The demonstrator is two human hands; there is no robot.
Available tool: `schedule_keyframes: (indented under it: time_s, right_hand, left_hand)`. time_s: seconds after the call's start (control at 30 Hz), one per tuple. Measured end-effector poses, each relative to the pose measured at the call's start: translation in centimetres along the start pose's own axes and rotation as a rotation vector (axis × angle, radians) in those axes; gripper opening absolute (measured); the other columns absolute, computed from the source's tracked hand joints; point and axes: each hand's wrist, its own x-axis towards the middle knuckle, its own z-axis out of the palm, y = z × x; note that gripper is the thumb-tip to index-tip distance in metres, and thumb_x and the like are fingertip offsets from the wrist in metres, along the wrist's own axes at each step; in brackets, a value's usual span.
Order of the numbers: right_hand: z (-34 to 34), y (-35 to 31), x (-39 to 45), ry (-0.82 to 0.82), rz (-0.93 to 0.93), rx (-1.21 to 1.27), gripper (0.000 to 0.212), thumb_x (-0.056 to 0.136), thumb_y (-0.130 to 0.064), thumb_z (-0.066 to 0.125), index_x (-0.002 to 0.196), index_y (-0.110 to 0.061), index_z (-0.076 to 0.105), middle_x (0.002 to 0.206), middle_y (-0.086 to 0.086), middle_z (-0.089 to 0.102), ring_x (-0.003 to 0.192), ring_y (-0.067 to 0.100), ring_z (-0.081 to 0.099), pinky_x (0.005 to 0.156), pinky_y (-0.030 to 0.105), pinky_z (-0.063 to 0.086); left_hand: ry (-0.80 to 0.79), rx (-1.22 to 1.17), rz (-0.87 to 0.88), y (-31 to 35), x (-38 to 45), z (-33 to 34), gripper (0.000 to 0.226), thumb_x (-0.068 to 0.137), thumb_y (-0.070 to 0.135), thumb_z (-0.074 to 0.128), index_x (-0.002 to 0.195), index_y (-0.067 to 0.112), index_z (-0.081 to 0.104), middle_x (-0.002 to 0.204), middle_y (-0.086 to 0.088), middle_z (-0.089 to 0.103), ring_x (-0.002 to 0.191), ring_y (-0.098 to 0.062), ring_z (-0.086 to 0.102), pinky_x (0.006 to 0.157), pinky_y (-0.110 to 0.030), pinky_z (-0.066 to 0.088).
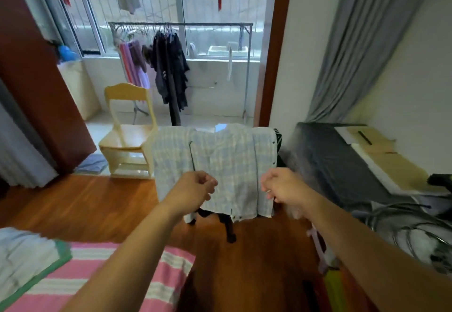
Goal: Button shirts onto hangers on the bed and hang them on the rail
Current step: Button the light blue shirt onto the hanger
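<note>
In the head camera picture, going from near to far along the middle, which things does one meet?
Striped bedcover → the two hands, left hand and right hand → checked shirt draped over a dark stand → wooden chair → clothes rail with dark clothes → window.

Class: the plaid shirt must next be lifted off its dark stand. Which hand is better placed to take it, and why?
Left, marginally. The left hand overlaps the shirt near its middle, by the hanger wire; the right hand is at its edge. Both look curled and empty.
</note>
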Motion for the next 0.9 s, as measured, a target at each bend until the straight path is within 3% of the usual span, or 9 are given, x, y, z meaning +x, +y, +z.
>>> schedule_keyframes:
  time_s: [0.07, 0.2, 0.4, 0.5, 0.63, 0.73, 0.8, 0.83, 0.9]
  right_hand:
    - [-1.9, -1.0, 4.2, -0.028, -0.022, 0.0, 0.014, 0.099, -0.011, 0.052, 0.099, -0.01, 0.066, 0.095, 0.008, 0.07, 0.069, 0.014, 0.063, 0.057, 0.02, 0.047]
    - [-3.8, -2.0, 11.9, -0.011, -0.006, 0.087, 0.015, 0.098, -0.007, 0.052, 0.097, -0.008, 0.067, 0.09, 0.01, 0.069, 0.067, 0.016, 0.061, 0.056, 0.024, 0.046]
    - [-1.3, -0.8, 22.1, -0.062, 0.07, 0.096, 0.016, 0.098, -0.008, 0.053, 0.097, -0.011, 0.069, 0.093, 0.007, 0.066, 0.073, 0.016, 0.061, 0.065, 0.028, 0.049]
    - [-0.6, 0.1, 25.8, -0.039, 0.072, 0.005, 0.02, 0.098, -0.01, 0.052, 0.101, -0.007, 0.071, 0.091, 0.007, 0.066, 0.074, 0.017, 0.061, 0.056, 0.023, 0.045]
    - [-2.0, 0.9, 30.6, 0.04, -0.005, -0.201, 0.029, 0.096, -0.008, 0.048, 0.075, -0.009, 0.068, 0.068, 0.007, 0.053, 0.062, 0.018, 0.05, 0.053, 0.024, 0.036]
    - [-4.5, 1.1, 34.3, 0.163, -0.035, -0.438, 0.039, 0.094, -0.007, 0.045, 0.056, -0.017, 0.047, 0.058, 0.002, 0.043, 0.053, 0.015, 0.04, 0.045, 0.024, 0.026]
    - [-5.8, 1.1, 36.8, 0.243, -0.061, -0.626, 0.031, 0.095, -0.012, 0.047, 0.065, -0.018, 0.055, 0.073, 0.003, 0.055, 0.068, 0.019, 0.053, 0.053, 0.025, 0.038]
    - [-6.2, 1.0, 38.3, 0.276, -0.091, -0.704, 0.023, 0.096, -0.014, 0.047, 0.079, -0.016, 0.063, 0.087, 0.005, 0.061, 0.082, 0.023, 0.059, 0.065, 0.029, 0.048]
    - [-6.4, 0.4, 41.3, 0.241, -0.112, -0.786, 0.023, 0.097, -0.019, 0.045, 0.105, -0.012, 0.065, 0.108, 0.009, 0.063, 0.104, 0.028, 0.057, 0.087, 0.038, 0.051]
  left_hand:
    - [0.007, 0.004, -0.015, 1.2, 3.4, 0.8, 0.015, 0.103, 0.024, 0.059, 0.1, 0.015, 0.072, 0.097, -0.005, 0.072, 0.078, -0.014, 0.066, 0.081, -0.037, 0.056]
    - [0.089, -0.003, -0.071, 1.5, 8.2, -0.6, 0.015, 0.102, 0.022, 0.059, 0.102, 0.016, 0.072, 0.098, -0.003, 0.073, 0.088, -0.019, 0.069, 0.075, -0.029, 0.053]
    - [0.281, -0.194, -0.134, -1.6, 15.4, -3.1, 0.02, 0.104, 0.014, 0.053, 0.103, 0.01, 0.072, 0.097, -0.014, 0.072, 0.085, -0.025, 0.068, 0.076, -0.034, 0.052]
    - [0.254, -0.286, -0.169, -3.1, 19.4, -2.9, 0.02, 0.103, 0.012, 0.054, 0.101, 0.007, 0.073, 0.1, -0.019, 0.073, 0.085, -0.027, 0.069, 0.079, -0.038, 0.054]
    - [0.201, -0.359, -0.246, -3.6, 23.5, -2.4, 0.02, 0.103, 0.016, 0.057, 0.104, 0.005, 0.074, 0.099, -0.018, 0.074, 0.086, -0.028, 0.07, 0.083, -0.041, 0.055]
    - [0.181, -0.363, -0.285, -3.7, 25.7, -2.7, 0.019, 0.102, 0.017, 0.058, 0.103, 0.006, 0.074, 0.096, -0.016, 0.075, 0.084, -0.027, 0.07, 0.08, -0.039, 0.055]
    - [0.176, -0.373, -0.32, -3.8, 26.9, -2.7, 0.019, 0.102, 0.019, 0.059, 0.103, 0.008, 0.075, 0.094, -0.013, 0.076, 0.085, -0.027, 0.071, 0.079, -0.039, 0.055]
    - [0.178, -0.381, -0.337, -3.8, 27.4, -2.5, 0.019, 0.102, 0.019, 0.059, 0.103, 0.009, 0.075, 0.095, -0.013, 0.076, 0.085, -0.027, 0.071, 0.078, -0.038, 0.054]
    - [0.197, -0.398, -0.376, -3.3, 28.7, -1.7, 0.018, 0.102, 0.019, 0.059, 0.103, 0.01, 0.075, 0.099, -0.014, 0.076, 0.084, -0.026, 0.071, 0.075, -0.035, 0.055]
